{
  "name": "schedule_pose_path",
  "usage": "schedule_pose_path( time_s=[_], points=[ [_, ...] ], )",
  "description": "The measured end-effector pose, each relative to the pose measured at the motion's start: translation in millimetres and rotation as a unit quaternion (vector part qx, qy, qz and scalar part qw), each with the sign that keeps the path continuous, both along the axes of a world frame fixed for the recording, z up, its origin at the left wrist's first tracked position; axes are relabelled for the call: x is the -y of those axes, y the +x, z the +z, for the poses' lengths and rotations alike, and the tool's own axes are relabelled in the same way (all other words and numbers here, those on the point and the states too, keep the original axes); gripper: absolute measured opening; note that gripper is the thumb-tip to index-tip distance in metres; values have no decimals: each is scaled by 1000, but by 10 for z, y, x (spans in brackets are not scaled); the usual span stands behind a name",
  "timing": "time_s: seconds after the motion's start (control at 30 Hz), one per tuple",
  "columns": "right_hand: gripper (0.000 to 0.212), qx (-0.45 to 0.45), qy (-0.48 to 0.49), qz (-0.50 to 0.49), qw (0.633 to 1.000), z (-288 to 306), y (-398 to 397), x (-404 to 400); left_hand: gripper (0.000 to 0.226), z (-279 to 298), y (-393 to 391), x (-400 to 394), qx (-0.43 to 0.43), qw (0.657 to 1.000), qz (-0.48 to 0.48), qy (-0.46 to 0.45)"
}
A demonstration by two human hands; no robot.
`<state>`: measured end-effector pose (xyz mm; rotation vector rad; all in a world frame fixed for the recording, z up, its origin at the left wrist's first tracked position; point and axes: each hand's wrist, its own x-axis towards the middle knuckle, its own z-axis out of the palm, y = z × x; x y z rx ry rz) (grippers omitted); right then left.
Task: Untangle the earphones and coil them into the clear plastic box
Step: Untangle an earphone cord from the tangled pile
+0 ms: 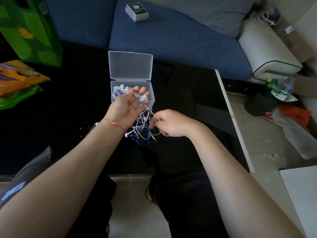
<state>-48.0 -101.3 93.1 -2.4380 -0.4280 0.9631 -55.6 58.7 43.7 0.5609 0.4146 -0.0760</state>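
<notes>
Left hand [127, 107]: palm up, fingers loosely curled round white earbuds [143, 99], held over the front of the box.
Right hand [169, 123]: fingers pinched together on a white cord [151, 112] that runs taut up to the left hand.
Earphone tangle [142, 129]: white and dark blue cords, massed between both hands above the black table [188, 93].
Clear plastic box [151, 93]: on the table, lid [131, 65] open and upright; white and purple earphones [118, 91] inside.
Writing: light blue letters on the dark sleeve [12, 188], unreadable; label on the small box [136, 12] on the blue sofa [180, 40], too small to read.
</notes>
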Motion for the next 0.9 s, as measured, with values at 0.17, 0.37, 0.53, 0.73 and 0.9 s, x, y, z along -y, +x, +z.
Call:
schedule_pose_path(
  time_s=[0.17, 0.37, 0.53, 0.73, 0.9],
  points=[
    [19, -15, -29, -49, 998, 105, 73, 241, 21, -156, 90, -107, -95, 983, 132, 89],
    [18, -3, -197, -117, 973, 96, 254, 676, 26, -203, 134, -110, -116, 949, 199, 217],
    [55, 154, -294, -105, 937, 108, 254, 565, 21, -117, 50, 34, -72, 975, 79, 193],
    [70, 87, 12, -84, 993, -27, 107, 83, 24, -128, -3, 176, -20, 986, -30, 163],
    [53, 11, 69, -109, 992, -125, 73, 2, 27, -63, -27, 183, -5, 994, -55, 89]
  ],
)
